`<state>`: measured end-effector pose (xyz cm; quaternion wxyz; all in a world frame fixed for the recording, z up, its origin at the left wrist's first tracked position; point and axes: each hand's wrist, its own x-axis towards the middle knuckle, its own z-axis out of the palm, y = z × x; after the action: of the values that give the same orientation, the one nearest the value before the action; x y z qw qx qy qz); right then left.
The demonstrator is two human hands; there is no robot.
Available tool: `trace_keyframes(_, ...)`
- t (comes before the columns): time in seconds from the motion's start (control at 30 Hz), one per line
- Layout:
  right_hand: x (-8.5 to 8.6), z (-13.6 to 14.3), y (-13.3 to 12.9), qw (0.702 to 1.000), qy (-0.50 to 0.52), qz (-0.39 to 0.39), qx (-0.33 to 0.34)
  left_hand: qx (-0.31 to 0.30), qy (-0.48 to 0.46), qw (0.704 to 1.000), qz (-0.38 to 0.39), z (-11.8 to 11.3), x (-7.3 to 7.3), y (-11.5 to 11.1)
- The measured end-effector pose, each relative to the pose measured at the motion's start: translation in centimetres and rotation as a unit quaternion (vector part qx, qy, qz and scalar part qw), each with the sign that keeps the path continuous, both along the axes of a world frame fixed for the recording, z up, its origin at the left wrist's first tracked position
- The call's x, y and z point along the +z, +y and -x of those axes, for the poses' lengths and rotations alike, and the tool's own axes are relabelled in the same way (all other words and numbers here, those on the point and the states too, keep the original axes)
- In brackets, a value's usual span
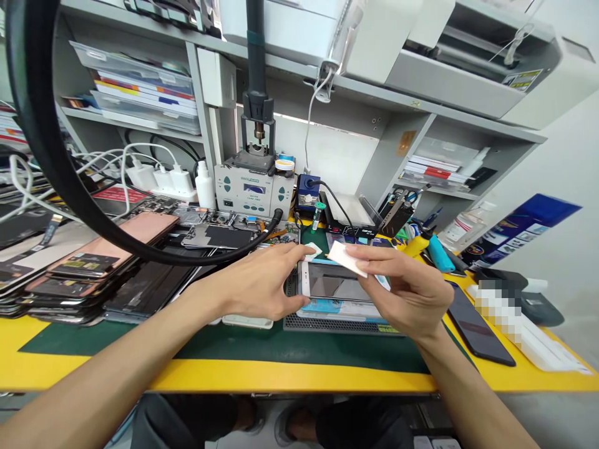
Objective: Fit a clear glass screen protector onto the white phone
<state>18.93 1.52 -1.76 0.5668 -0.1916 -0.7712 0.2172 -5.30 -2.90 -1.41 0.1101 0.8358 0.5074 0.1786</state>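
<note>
White-framed, dark-screened phone (332,284): face up, one end just beside left fingers (292,252). Thin white pad (340,255): tilted, pinched between right fingers (374,252).

No readable text, blurred lettering on grey station (255,193), blue package (528,231), printer sticker (521,80)

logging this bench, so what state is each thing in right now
White phone: face up, screen dark
Left hand: spread open at its left end
White pad: pinched in right hand
Black phone: lying flat, dark
White bottle: upright
Phones at left: stacked
White chargers: cables attached
Station display: unclear whether lit
</note>
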Motion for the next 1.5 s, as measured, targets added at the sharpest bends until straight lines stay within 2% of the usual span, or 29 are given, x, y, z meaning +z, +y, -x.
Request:
trace_keyframes(0.07, 0.5, 0.1, -0.1, 0.997, 0.017, 0.077, 0.027, 0.001, 0.0, 1.0, 0.002, 0.0, 0.0, 0.0)
trace_keyframes(0.13, 1.3, 0.1, 0.1, 0.975, 0.025, 0.208, 0.078, -0.001, 0.0, 1.0, 0.004, 0.0, -0.1, 0.0)
trace_keyframes(0.2, 2.1, -0.1, 0.5, 0.932, 0.03, 0.341, 0.124, -0.006, -0.001, 1.0, 0.002, 0.0, -0.2, 0.0)
trace_keyframes(0.27, 2.7, -0.3, 1.0, 0.885, 0.038, 0.438, 0.15, -0.014, -0.005, 1.0, -0.015, 0.0, -0.3, 0.0)
trace_keyframes(0.37, 3.0, -0.5, 1.5, 0.843, 0.038, 0.51, 0.169, -0.029, -0.036, 0.996, -0.072, -0.1, -0.2, 0.0)
trace_keyframes(0.57, 2.5, -0.1, 1.4, 0.825, 0.013, 0.532, 0.19, -0.076, -0.158, 0.957, -0.23, -1.1, -0.4, 0.0)
trace_keyframes(0.73, 2.2, 0.1, 1.4, 0.787, -0.017, 0.567, 0.242, -0.075, -0.218, 0.922, -0.31, -2.4, -1.2, 0.1)
trace_keyframes(0.87, 2.1, 0.0, 1.7, 0.746, -0.015, 0.607, 0.273, -0.074, -0.255, 0.916, -0.301, -2.7, -1.3, 0.0)
trace_keyframes(0.97, 2.0, -0.1, 1.8, 0.732, -0.004, 0.622, 0.277, -0.072, -0.27, 0.918, -0.283, -2.6, -1.1, -0.1)
trace_keyframes(1.23, 2.1, 0.1, 1.6, 0.738, 0.008, 0.627, 0.25, -0.064, -0.266, 0.922, -0.273, -2.6, -1.0, -0.1)
trace_keyframes(1.5, 1.7, -0.1, 1.9, 0.742, 0.018, 0.618, 0.258, -0.064, -0.264, 0.929, -0.253, -2.5, -1.4, 0.1)
